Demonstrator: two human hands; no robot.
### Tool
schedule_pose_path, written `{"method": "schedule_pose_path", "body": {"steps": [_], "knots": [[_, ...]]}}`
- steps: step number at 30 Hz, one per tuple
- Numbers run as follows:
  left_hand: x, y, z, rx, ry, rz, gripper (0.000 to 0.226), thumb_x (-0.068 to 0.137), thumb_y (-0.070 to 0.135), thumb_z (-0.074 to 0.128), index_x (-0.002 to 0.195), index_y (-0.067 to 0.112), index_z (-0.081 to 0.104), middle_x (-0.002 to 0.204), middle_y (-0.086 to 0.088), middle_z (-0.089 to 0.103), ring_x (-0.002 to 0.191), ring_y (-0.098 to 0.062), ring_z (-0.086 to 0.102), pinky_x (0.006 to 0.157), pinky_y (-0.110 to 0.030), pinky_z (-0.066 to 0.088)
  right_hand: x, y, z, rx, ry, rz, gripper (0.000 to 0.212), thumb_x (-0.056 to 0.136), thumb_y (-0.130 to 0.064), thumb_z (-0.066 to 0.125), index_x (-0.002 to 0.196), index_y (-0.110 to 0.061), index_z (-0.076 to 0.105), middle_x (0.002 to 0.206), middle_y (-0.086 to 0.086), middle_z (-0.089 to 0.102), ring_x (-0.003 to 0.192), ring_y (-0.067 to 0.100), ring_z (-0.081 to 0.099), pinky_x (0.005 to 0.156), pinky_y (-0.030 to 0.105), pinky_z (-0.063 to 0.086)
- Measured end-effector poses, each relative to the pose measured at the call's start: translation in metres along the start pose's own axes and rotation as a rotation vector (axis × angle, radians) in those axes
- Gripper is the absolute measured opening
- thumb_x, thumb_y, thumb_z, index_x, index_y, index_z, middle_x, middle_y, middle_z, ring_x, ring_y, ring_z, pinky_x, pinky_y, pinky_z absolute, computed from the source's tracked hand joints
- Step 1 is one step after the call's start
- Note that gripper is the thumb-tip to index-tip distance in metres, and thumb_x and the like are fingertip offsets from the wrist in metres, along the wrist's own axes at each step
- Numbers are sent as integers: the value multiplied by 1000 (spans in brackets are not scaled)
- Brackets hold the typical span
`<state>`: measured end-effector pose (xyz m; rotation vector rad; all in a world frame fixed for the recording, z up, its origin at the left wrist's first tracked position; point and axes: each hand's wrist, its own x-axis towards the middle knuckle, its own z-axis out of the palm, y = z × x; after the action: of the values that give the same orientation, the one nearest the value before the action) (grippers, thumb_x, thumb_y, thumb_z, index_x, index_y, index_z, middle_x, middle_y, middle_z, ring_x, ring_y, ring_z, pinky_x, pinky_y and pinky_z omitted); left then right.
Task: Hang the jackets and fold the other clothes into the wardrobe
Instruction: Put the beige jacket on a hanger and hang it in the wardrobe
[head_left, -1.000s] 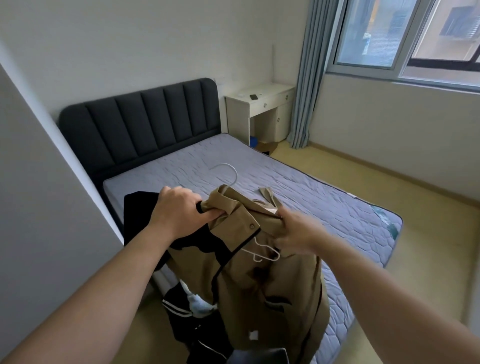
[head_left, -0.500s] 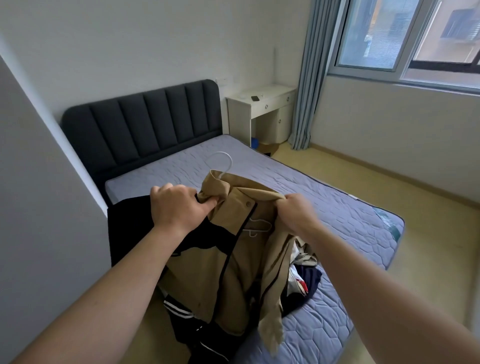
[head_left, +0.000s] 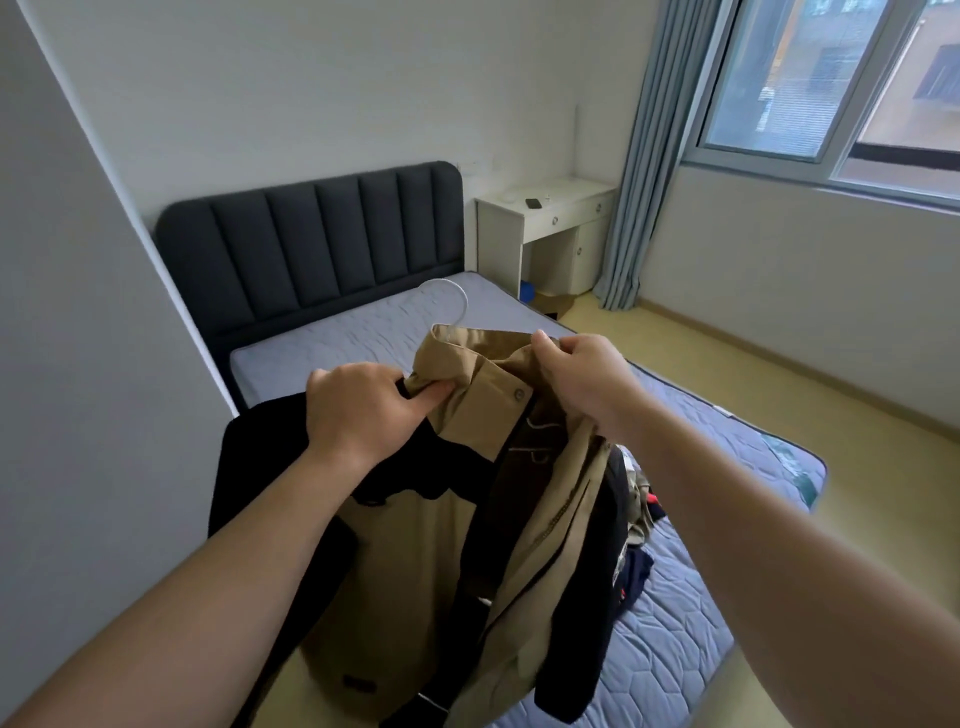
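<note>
Closest in, two bare forearms reach out over the foot of the bed, and between them hangs a tan jacket (head_left: 415, 561) with black panels, held in the air above the near edge of the mattress (head_left: 337, 338). The left hand (head_left: 363, 410) has its fingers curled round the jacket's shoulder by the collar, with the thumb pressed on the tan cloth. The right hand (head_left: 587, 379) pinches the other side of the collar, knuckles up. A thin white hanger (head_left: 453, 296) sits inside the jacket, its hook rising out of the collar between the hands. Just behind the jacket's right side a heap of other clothes (head_left: 638, 519) lies on the grey quilted mattress. Farther back the dark padded headboard (head_left: 311, 239) stands against the wall. Beyond the bed's far corner is a white surface (head_left: 561, 218) with drawers, a small dark object (head_left: 533, 203) lying on it. Beside that a blue-grey curtain (head_left: 644, 156) hangs at the window (head_left: 831, 78).
</note>
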<state>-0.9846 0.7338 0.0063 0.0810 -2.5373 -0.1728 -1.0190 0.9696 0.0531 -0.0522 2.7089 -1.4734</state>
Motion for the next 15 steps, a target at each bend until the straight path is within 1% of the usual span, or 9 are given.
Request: {"method": "schedule_pose_path", "body": {"steps": [2,4,6,7,8,10,12,13,15], "knots": [[-8,2,4,-23,-69,-36,81,75,94,23,46,21,43,45,9,44,46,-11,43,63,-32,34,-2,-8,10,108,-45,-13,38,100,-54,48,86,-27,71,80,0,72,74,15,68,71,33,58],[-20,6,11,-109,-120,-62,80,74,94,26,45,21,44,44,9,44,45,-8,43,53,-25,28,-5,-16,17,322,-89,-4,32,100,-48,52,90,-27,73,92,4,75,91,22,71,84,43,60],[-30,6,18,-210,-129,-121,79,73,94,32,44,21,44,42,8,42,43,-8,45,47,-22,23,-7,-17,19,483,-167,-11,28,100,-42,56,92,-25,76,96,6,76,96,25,72,88,44,59],[-31,4,19,-267,-130,-166,80,72,94,34,44,20,45,41,6,43,43,-9,46,46,-23,24,-8,-15,20,508,-226,-17,24,99,-39,58,93,-25,77,96,5,77,97,25,72,88,43,59],[-32,-1,20,-326,-132,-212,81,71,95,36,44,19,46,41,5,45,44,-11,48,46,-24,26,-10,-10,21,482,-289,-9,20,98,-37,60,94,-26,77,96,3,77,97,23,73,90,43,59],[-31,-12,21,-420,-133,-273,82,69,95,37,46,18,50,42,4,49,45,-11,51,46,-27,30,-14,-1,19,247,-438,13,12,98,-33,61,97,-34,73,93,-3,77,92,20,74,86,40,61],[-32,-19,22,-463,-119,-270,82,68,95,36,46,18,49,43,6,51,44,-10,50,46,-27,33,-19,5,18,45,-557,6,18,101,-22,56,103,-35,69,90,-2,78,85,20,76,76,35,62],[-34,-21,22,-475,-105,-262,82,68,95,36,46,17,48,43,7,51,43,-11,49,45,-27,33,-21,7,18,16,-549,-12,25,100,-14,53,103,-32,69,89,0,78,83,19,76,73,34,62],[-36,-25,22,-496,-80,-263,86,68,97,33,47,15,48,43,3,50,43,-13,48,46,-30,35,-24,9,20,83,-419,-51,35,92,-1,45,99,-23,72,86,1,77,80,18,75,69,32,58]]}}
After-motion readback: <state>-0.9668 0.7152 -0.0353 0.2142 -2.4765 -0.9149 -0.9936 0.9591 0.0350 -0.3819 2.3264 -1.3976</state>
